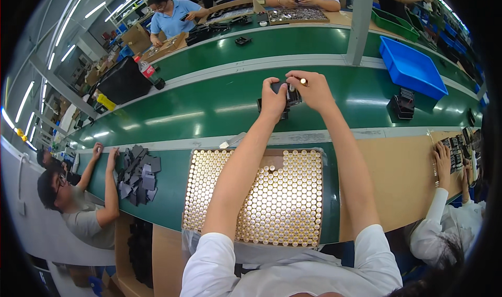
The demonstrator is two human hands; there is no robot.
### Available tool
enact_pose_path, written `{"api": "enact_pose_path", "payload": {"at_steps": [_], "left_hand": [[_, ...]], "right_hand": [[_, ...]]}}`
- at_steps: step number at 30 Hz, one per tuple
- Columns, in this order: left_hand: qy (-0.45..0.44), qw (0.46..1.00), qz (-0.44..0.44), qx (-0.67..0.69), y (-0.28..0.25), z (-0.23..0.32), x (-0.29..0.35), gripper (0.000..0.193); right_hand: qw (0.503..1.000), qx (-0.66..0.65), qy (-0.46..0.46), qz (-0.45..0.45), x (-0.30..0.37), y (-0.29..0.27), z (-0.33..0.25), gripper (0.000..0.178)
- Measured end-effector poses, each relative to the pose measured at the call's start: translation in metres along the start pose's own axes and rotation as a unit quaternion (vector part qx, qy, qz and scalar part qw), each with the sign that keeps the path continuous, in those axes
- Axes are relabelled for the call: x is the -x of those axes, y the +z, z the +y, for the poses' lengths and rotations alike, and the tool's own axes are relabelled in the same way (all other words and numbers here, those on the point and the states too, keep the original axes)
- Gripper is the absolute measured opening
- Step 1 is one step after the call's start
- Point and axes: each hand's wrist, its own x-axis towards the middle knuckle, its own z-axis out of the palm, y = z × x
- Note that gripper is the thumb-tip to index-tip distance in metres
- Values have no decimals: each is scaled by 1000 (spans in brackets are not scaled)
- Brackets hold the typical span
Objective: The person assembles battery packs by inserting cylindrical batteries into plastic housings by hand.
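Both my arms reach out over the green conveyor belt (219, 111). My left hand (273, 99) is closed around a small black box-shaped part (285, 114), its thumb on top; fingers hide much of it. Right beside it, my right hand (315, 92) pinches a small gold-ended cylinder (304, 81), close to the black part. Below my forearms lies a wide tray packed with upright gold-rimmed cylinders (282, 205) with pale tops. A gap shows in the rows near its far edge, where one cylinder (271, 168) stands apart.
Dark flat pieces (138, 174) lie heaped at left near a co-worker's hands. Further right on the belt stand a black part (402, 105) and a blue bin (413, 67). A metal post (360, 25) rises beyond the belt. Brown board (387, 182) covers the table at right.
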Motion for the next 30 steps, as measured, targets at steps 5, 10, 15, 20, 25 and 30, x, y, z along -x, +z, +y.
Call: {"api": "enact_pose_path", "payload": {"at_steps": [5,10,15,20,25,30], "left_hand": [[-75,987,-13,138,0,3,1,36],[-127,940,14,316,-3,13,5,47],[-115,936,-25,333,-1,14,3,51],[-103,938,-36,328,2,17,4,55],[-52,984,-70,156,-3,22,12,60],[-8,992,-118,33,2,34,23,62]], "right_hand": [[982,142,-121,-13,2,9,21,25],[974,122,-188,-20,4,16,35,30],[965,140,-222,-9,5,19,40,34],[979,41,-201,-1,0,5,28,39],[998,-47,19,-44,5,-6,3,42],[999,-44,29,-2,8,1,13,43]]}}
